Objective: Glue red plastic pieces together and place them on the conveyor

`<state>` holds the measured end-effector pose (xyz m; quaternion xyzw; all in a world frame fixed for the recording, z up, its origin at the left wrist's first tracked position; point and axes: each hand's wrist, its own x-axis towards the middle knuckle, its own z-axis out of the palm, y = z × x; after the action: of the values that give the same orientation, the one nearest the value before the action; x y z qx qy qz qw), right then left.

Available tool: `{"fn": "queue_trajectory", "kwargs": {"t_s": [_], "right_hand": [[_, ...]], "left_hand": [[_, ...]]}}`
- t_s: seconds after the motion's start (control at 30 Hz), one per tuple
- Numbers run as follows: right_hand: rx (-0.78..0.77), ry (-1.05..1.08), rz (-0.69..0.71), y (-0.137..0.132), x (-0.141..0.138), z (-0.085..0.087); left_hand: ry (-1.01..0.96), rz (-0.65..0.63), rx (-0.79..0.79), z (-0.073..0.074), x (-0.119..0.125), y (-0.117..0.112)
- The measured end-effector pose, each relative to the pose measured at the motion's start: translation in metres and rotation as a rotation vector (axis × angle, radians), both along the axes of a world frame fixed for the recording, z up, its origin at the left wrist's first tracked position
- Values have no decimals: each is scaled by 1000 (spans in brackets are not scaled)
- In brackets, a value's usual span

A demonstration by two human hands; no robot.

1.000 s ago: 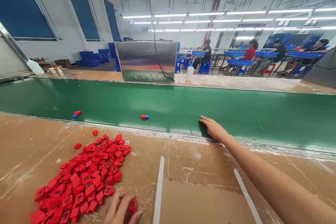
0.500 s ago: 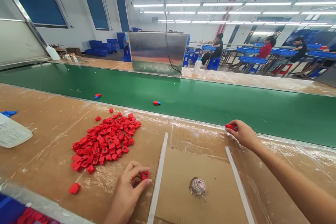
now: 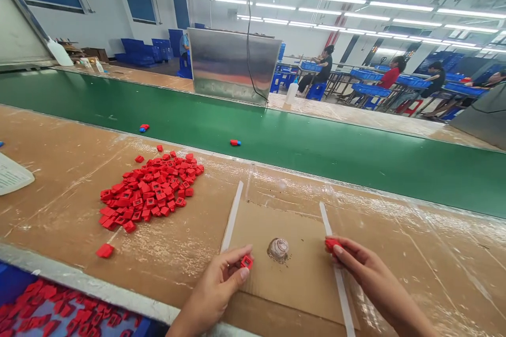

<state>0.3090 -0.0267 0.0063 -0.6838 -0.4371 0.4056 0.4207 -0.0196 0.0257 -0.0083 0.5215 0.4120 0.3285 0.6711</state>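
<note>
The left hand (image 3: pixel 211 295) pinches a square red plastic frame (image 3: pixel 246 262) and the right hand (image 3: pixel 367 274) a red plastic piece (image 3: pixel 332 244) (a firm fingertip grip suits such small parts), either side of a brown cardboard sheet (image 3: pixel 284 284).

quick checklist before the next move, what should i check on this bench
left hand pinches a red plastic part: ok
right hand pinches a second red part: ok
grey swirled blob on the cardboard sheet, what it is: cannot tell
stray red part lying apart from the red pile: not ok
blue tray holding red parts, how full: cannot tell, it runs out of view
</note>
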Motion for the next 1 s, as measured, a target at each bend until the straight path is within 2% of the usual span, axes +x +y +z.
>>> {"fn": "queue_trajectory", "kwargs": {"t_s": [0.13, 0.23, 0.33, 0.43, 0.63, 0.77, 1.0], "right_hand": [[1, 2, 121, 2, -26, 13], [69, -76, 226, 11, -40, 22], [181, -299, 316, 18, -50, 27], [267, -536, 375, 22, -58, 30], [379, -810, 463, 24, -70, 29], [387, -887, 489, 24, -72, 29], [358, -881, 485, 21, -72, 28]], "left_hand": [[-94, -125, -39, -2, 10, -7], [-170, -71, -149, -8, 14, -10], [-271, -18, -244, -15, 13, -11], [-333, -49, -273, -17, 10, -11], [-377, -39, -296, -14, 5, -14], [-402, -43, -325, -14, 5, -14], [-407, -70, -332, -12, 3, -13]]}}
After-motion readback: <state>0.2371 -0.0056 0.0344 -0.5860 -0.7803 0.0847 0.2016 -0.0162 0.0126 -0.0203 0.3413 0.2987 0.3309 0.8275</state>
